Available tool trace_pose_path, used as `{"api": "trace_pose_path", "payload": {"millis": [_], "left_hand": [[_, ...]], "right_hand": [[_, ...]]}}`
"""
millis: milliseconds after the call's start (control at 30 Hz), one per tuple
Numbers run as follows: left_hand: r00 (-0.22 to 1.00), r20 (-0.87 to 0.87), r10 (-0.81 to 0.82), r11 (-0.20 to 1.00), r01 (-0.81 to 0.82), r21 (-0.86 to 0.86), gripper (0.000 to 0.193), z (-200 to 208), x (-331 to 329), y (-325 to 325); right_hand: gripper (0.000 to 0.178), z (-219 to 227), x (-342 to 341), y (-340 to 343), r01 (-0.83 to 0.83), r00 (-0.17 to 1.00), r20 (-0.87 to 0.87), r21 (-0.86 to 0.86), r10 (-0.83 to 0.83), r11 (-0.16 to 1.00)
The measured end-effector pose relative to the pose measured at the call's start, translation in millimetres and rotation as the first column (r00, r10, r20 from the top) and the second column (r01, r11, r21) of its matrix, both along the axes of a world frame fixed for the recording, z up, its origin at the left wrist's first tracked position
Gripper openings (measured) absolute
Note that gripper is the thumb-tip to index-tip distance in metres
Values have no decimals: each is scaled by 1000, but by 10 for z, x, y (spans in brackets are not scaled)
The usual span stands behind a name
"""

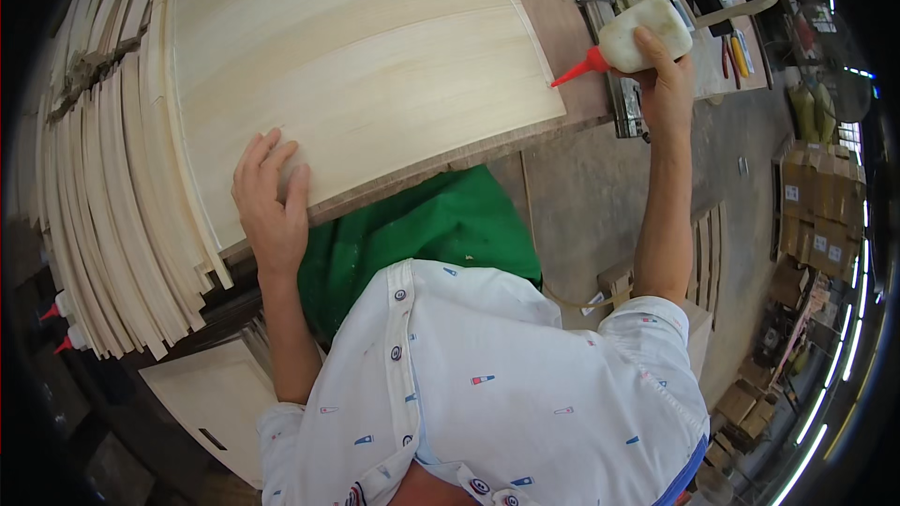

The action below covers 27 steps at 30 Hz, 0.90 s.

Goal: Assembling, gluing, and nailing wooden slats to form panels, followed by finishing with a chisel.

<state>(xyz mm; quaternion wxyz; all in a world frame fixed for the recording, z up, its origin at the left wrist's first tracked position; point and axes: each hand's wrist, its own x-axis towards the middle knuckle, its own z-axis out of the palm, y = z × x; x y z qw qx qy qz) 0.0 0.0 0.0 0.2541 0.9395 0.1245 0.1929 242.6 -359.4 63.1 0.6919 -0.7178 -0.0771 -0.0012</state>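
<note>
A white glue bottle with a red pointed nozzle is gripped in my right hand. It is tilted so that its tip meets the right edge of a pale wooden panel, near the panel's front right corner. A thin whitish line runs along that right edge, and another along the left edge. My left hand rests on the panel's front left part, fingers spread and holding nothing.
Stacked wooden strips lie along the panel's left side. Right of the panel are a nail gun, pliers and a curved wooden frame. Cardboard boxes stand farther right. A green cloth hangs before me.
</note>
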Motion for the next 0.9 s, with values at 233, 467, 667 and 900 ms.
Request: {"api": "trace_pose_path", "payload": {"millis": [233, 467, 667, 900], "left_hand": [[1000, 20, 14, 1000, -14, 14, 25, -7, 8, -17], [996, -57, -73, 997, 71, -37, 27, 120, 10, 58], [985, -112, -128, 989, 135, 59, 39, 297, -37, 727], [963, -214, -162, 965, 200, 169, 54, 346, 162, 1265]], "right_hand": [[46, -36, -265, -198, 87, 996, -10, 21, -87, 996], [43, 1, -407, -386, 79, 997, -27, 310, -75, 947], [43, -116, -581, 59, -35, 987, -109, 578, 119, 815], [49, -171, -1240, 1601, -227, 918, -168, 518, 358, 825]]}}
